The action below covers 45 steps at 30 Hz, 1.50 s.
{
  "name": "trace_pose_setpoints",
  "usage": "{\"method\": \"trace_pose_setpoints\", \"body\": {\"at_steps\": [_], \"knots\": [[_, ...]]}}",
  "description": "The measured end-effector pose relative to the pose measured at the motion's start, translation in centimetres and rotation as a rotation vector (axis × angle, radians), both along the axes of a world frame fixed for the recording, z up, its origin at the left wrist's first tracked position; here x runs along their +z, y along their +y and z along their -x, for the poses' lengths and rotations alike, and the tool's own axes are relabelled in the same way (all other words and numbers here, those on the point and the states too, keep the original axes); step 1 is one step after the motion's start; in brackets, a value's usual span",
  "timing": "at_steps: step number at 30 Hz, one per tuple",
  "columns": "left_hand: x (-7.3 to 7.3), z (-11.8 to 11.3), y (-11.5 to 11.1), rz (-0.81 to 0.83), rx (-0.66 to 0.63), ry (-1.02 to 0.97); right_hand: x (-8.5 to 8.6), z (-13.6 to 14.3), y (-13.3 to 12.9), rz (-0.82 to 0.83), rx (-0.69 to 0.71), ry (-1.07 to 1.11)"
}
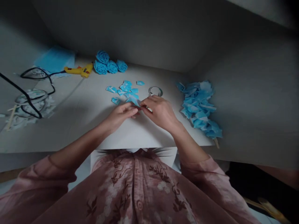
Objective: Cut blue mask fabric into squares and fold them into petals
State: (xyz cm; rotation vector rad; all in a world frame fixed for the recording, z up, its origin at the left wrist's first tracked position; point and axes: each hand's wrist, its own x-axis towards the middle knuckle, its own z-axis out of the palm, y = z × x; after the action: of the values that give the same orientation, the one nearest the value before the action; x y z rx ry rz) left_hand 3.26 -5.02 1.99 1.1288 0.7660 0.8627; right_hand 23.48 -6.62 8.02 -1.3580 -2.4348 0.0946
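Observation:
Between my hands, a small light-blue piece of thin cloth-like material (134,100) stands up from the fingertips. My left hand (122,114) pinches its lower edge between thumb and fingers. From the other side my right hand (159,110) grips the same piece, fingers bent and pressed together. Its lower part is hidden by the fingers. Just beyond lie several small folded blue pieces (126,85) in a loose cluster. A roll of tape (155,91) sits on the table (149,133), right behind my right hand.
Several blue fabric roses (102,67) stand at the back, beside a yellow glue gun (79,71) with a black cord (29,99). Blue sheets (54,59) lie at the back left, white scraps (35,109) at the left. A pile of blue pieces (199,105) covers the right edge.

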Motion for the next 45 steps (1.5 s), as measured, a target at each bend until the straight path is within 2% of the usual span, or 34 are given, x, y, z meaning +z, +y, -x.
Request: {"method": "trace_pose_setpoints", "body": {"at_steps": [2, 4, 6, 8, 10, 14, 17, 21, 24, 29, 34, 39, 45], "knots": [[0.1, -0.8, 0.6, 0.116, 0.009, -0.17, -0.3, 0.0, 0.3, -0.049, 0.03, -0.048], [0.2, -1.5, 1.6, 0.205, 0.066, -0.279, -0.5, -0.3, 0.8, -0.087, 0.049, 0.018], [0.3, -2.1, 2.9, 0.226, 0.143, -0.333, -0.8, -1.0, 1.6, -0.134, 0.006, 0.195], [0.5, -2.4, 4.1, 0.205, 0.21, -0.357, -1.3, -1.7, 2.5, -0.162, -0.097, 0.398], [0.6, -2.4, 4.9, 0.179, 0.248, -0.367, -2.1, -2.1, 3.1, -0.115, -0.169, 0.547], [0.6, -1.9, 5.0, 0.201, 0.195, -0.383, -4.8, -1.3, 3.7, 0.058, -0.147, 0.707], [0.6, -1.6, 4.6, 0.167, 0.16, -0.413, -6.3, -0.2, 3.9, 0.024, -0.109, 0.615], [0.4, -1.6, 4.3, 0.119, 0.149, -0.417, -7.4, 0.5, 4.2, -0.147, -0.08, 0.426], [0.0, -2.1, 4.0, 0.183, 0.149, -0.491, -8.4, 0.6, 4.2, -0.244, -0.091, 0.436], [-0.5, -2.8, 3.4, 0.321, 0.197, -0.556, -9.7, 0.2, 4.1, -0.288, -0.083, 0.496], [-1.2, -3.0, 3.5, 0.29, 0.142, -0.575, -9.7, -0.1, 4.1, -0.244, -0.116, 0.547], [-2.2, -3.1, 3.6, 0.269, 0.174, -0.55, -9.5, 0.0, 4.0, -0.234, -0.132, 0.578], [-2.7, -3.5, 3.6, 0.295, 0.225, -0.559, -9.4, 0.1, 3.9, -0.242, -0.102, 0.582]]}}
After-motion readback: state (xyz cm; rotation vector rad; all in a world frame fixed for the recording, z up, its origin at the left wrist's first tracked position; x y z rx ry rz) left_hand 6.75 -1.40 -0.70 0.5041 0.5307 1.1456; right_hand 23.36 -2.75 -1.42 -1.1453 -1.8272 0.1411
